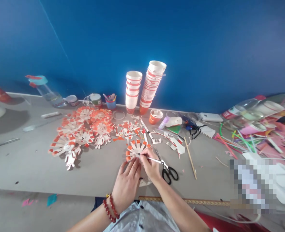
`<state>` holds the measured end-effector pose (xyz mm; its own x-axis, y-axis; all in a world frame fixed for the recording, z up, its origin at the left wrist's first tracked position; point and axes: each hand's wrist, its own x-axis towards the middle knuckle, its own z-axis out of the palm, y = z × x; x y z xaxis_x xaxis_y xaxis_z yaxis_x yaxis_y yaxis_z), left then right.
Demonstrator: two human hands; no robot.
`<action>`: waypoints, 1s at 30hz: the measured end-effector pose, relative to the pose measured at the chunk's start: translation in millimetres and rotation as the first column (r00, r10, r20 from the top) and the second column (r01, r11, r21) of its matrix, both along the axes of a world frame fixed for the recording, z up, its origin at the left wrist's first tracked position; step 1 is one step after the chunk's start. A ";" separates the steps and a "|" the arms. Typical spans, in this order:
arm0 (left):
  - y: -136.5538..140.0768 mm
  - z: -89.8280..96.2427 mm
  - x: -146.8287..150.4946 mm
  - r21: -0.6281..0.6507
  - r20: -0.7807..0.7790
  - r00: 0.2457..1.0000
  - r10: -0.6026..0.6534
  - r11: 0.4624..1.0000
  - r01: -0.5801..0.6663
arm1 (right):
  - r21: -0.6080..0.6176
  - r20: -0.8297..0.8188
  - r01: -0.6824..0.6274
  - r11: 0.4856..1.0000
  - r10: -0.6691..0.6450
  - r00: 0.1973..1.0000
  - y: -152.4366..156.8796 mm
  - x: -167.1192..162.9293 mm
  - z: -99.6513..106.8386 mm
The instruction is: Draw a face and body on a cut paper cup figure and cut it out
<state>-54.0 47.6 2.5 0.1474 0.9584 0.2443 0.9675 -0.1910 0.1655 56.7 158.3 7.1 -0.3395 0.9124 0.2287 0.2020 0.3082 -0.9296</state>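
Observation:
A paper cup cut into a fringe, white with orange tips, lies splayed on the table in front of me. My left hand rests flat on its near edge, fingers stretched and holding it down. In my right hand is a slim white pen, its dark tip at the middle of the cup piece. Black-handled scissors lie just right of that hand, blades partly spread. Finished-looking fringed cup figures with drawn faces and white paper bodies are grouped to the left.
Two stacks of paper cups stand against the blue wall. Paper scraps lie beyond the cup piece, and a wooden stick to the right. Bottles and colourful craft materials crowd the right end. A spray bottle stands back left.

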 end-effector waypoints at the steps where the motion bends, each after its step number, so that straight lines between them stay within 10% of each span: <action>1: 0.0 -0.4 -0.2 -0.001 -0.007 1.000 0.000 1.000 0.000 | -0.013 -0.007 -0.004 1.000 0.004 1.000 1.1 0.6 -0.5; 12: 2.3 5.5 1.2 -0.047 -0.004 1.000 0.017 0.999 -0.017 | 0.036 0.125 -0.185 0.982 0.179 0.976 15.5 -3.3 12.9; 30: 2.4 1.8 -2.0 -0.017 0.049 0.999 -0.001 1.000 0.002 | 0.127 0.101 -0.081 0.989 0.069 0.993 20.6 2.5 5.0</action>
<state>-55.9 49.9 4.3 0.1373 0.9623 0.2347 0.9577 -0.1894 0.2164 59.1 178.8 12.1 -0.4319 0.8479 0.3076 0.2598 0.4435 -0.8578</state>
